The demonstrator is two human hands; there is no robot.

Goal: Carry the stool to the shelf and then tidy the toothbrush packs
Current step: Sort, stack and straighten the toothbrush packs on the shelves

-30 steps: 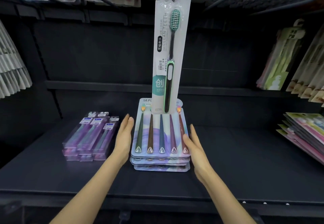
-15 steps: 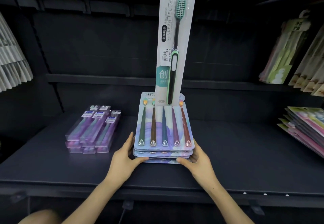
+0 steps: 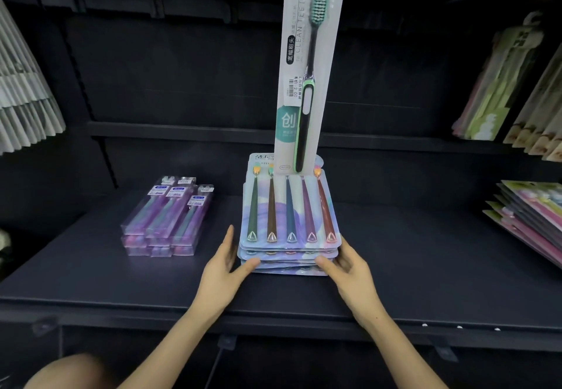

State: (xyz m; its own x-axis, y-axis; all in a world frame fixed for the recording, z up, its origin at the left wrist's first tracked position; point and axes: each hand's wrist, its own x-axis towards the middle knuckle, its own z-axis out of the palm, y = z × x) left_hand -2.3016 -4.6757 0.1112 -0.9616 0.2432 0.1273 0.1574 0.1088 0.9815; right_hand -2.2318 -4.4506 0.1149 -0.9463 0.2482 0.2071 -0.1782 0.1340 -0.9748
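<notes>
**Toothbrush pack stack, mid-shelf**

The stack of toothbrush packs (image 3: 289, 209) lies flat on the dark shelf (image 3: 425, 267), near the front edge. Top card is pale blue/lilac w/ five brushes side by side: green, brown, blue, purple, red handles, bristles to the back, triangular ends to the front. Several cards sit beneath it. The lower ones stick out a bit at the front, so edges aren't flush.
</notes>
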